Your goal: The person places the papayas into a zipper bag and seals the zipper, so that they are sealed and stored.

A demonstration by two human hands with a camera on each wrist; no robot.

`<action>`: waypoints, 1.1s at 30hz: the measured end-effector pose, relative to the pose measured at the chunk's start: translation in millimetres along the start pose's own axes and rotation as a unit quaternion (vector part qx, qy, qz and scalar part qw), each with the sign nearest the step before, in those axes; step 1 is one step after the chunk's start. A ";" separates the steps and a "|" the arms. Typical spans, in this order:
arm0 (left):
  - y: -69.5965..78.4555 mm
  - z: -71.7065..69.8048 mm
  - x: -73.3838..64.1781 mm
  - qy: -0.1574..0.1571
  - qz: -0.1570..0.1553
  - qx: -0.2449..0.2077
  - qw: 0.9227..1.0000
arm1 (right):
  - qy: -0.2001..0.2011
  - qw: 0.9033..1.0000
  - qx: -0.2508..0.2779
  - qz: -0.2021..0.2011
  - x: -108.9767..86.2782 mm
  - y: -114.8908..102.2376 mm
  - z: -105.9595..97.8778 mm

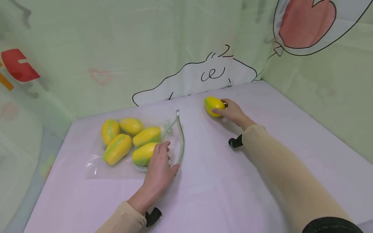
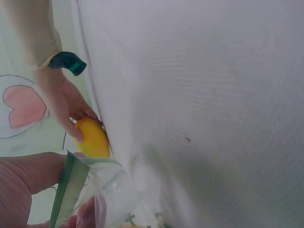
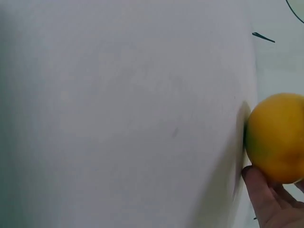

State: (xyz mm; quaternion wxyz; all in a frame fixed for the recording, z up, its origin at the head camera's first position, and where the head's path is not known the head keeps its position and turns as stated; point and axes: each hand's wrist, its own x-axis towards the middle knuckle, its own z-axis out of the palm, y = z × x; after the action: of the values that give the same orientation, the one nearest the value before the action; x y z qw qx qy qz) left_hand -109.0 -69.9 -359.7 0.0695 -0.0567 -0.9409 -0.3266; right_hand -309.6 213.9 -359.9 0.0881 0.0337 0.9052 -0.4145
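Observation:
My right hand [image 1: 233, 111] grips a yellow-green mango [image 1: 214, 106] near the back of the table, with fingers and thumb around its right side. The right wrist view shows fingertips against the underside of this mango [image 3: 278, 137]. On the left lies a clear zip bag [image 1: 97, 168] with a green-edged mouth spread apart toward the right. Several mangoes [image 1: 118, 149] lie inside it. My left hand [image 1: 160, 170] holds the bag at its mouth, over the nearest mango. In the left wrist view the bag's green zip strip [image 2: 71, 185] runs between thumb and fingers.
A pale cloth covers the table [image 1: 209, 187]. Printed fabric walls [image 1: 145, 42] stand along its back and sides, and the held mango is close to the back one. Each wrist carries a small black camera mount [image 1: 236, 141].

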 end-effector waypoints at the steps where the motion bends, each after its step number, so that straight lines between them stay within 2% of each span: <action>1: 0.4 0.3 -0.1 0.000 0.000 0.000 1.000 | -0.002 1.000 -0.001 -0.003 -2.6 2.2 -2.3; 13: 7.9 3.7 1.0 -0.003 0.006 -0.006 1.000 | -0.023 0.998 0.007 -0.055 -32.2 22.7 -26.5; 20: 12.2 3.4 1.2 0.002 0.015 -0.001 1.000 | -0.036 0.995 0.016 -0.091 -49.3 24.3 -34.4; 26: 14.0 1.9 2.1 0.002 0.015 -0.006 1.000 | -0.060 0.991 0.026 -0.120 -62.1 12.1 -27.4; 33: 15.3 2.0 3.3 0.003 0.022 -0.006 1.000 | -0.100 0.982 0.017 -0.161 -77.0 -6.5 -6.0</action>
State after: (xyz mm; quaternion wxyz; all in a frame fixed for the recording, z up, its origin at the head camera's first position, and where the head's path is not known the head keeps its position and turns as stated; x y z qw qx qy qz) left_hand -110.1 -56.5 -351.4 0.0789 -0.0772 -0.9373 -0.3307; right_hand -235.6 215.1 -336.7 0.1093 -0.1529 0.8782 -0.4397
